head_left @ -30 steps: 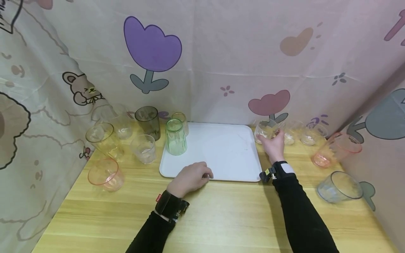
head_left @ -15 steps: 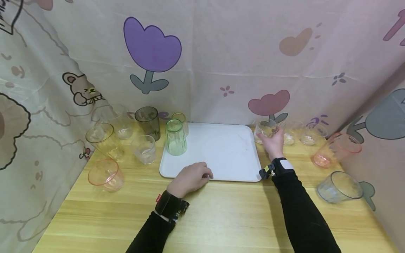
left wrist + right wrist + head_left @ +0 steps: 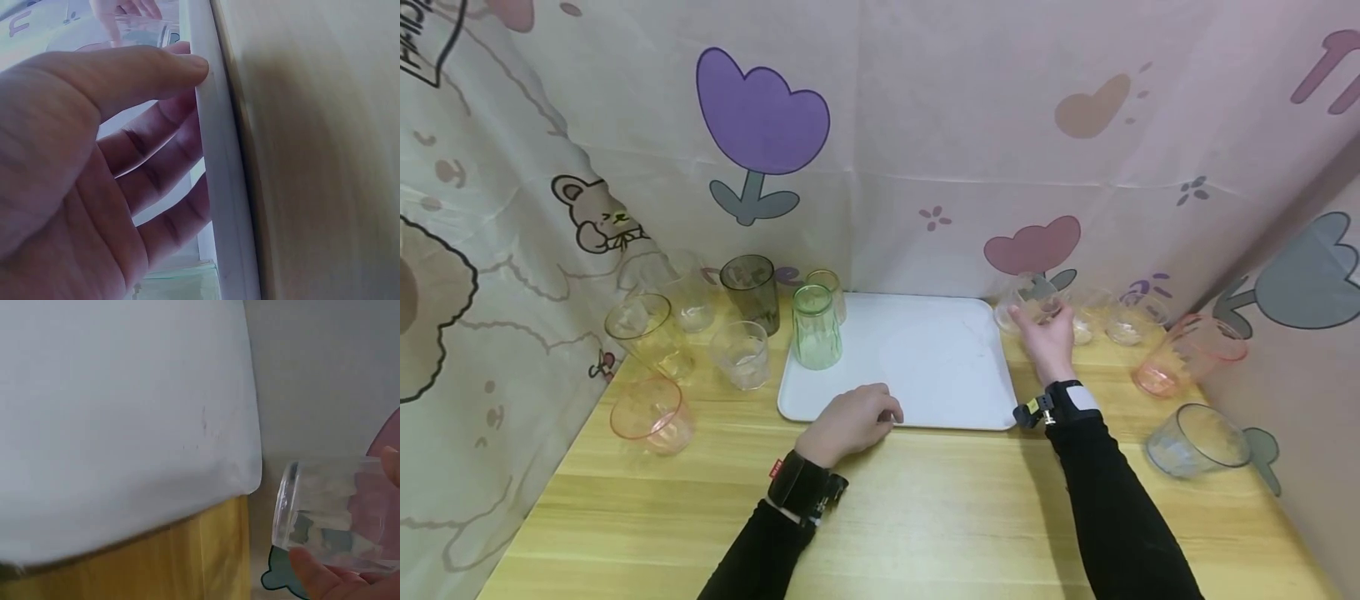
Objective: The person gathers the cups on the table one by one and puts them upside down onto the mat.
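Observation:
My right hand point(image 3: 1050, 343) grips a clear glass point(image 3: 1019, 302) beside the back right corner of the white tray point(image 3: 925, 367). In the right wrist view, fingers and thumb hold that glass point(image 3: 331, 515) from either side, close to the tray corner. Whether its base touches the table I cannot tell. My left hand point(image 3: 852, 423) rests at the tray's front edge, its fingers loosely bent and holding nothing; in the left wrist view the thumb point(image 3: 150, 72) lies by the tray rim. A green ribbed glass point(image 3: 817, 329) stands on the tray's left side, in front of a yellowish glass point(image 3: 831, 287).
Left of the tray stand a dark glass point(image 3: 752, 292), a clear tumbler point(image 3: 741, 357), a yellow glass point(image 3: 651, 333) and a pink glass point(image 3: 655, 417). To the right are small clear glasses point(image 3: 1131, 321), an orange-pink glass point(image 3: 1187, 358) and a blue-grey glass point(image 3: 1198, 442). A printed curtain point(image 3: 910, 125) hangs behind.
The head view has shifted slightly. The glass in my right hand has moved a little to the left and tilted slightly. My left hand has stayed put.

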A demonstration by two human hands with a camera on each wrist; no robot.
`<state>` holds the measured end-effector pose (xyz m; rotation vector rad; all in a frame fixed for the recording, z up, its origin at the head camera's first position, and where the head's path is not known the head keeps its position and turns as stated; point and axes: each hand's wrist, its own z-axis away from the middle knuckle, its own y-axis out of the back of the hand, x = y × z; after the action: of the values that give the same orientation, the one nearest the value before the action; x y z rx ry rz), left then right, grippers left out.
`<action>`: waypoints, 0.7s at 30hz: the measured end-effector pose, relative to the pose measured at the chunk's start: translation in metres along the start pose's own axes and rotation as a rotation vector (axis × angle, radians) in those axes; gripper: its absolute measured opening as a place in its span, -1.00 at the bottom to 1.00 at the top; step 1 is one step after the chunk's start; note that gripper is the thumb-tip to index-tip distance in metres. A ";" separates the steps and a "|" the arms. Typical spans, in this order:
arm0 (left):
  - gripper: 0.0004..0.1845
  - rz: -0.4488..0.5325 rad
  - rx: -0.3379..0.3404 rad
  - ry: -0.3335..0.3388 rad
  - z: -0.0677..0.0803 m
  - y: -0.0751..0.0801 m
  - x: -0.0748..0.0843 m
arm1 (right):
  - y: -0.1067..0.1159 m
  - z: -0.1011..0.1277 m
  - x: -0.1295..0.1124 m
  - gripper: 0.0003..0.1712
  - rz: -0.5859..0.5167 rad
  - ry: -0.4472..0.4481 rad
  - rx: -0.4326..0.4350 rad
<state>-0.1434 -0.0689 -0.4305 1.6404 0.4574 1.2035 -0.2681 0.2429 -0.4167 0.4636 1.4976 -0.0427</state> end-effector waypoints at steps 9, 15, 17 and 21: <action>-0.84 0.024 0.017 0.013 -0.002 0.000 -0.002 | -0.009 0.020 -0.011 -0.03 -0.106 0.071 0.028; -0.73 -0.010 0.122 -0.001 -0.004 0.004 0.000 | -0.018 0.038 -0.019 -0.05 -0.274 0.103 -0.028; -0.67 -0.022 0.190 -0.018 -0.004 0.006 0.000 | -0.021 0.043 -0.021 -0.04 -0.319 0.098 -0.050; -0.57 -0.015 0.355 -0.071 -0.006 0.008 0.000 | -0.028 0.054 -0.024 -0.13 -0.371 0.116 -0.091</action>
<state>-0.1505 -0.0692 -0.4232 1.9692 0.6661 1.0933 -0.2280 0.1942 -0.4006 0.1116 1.6760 -0.2414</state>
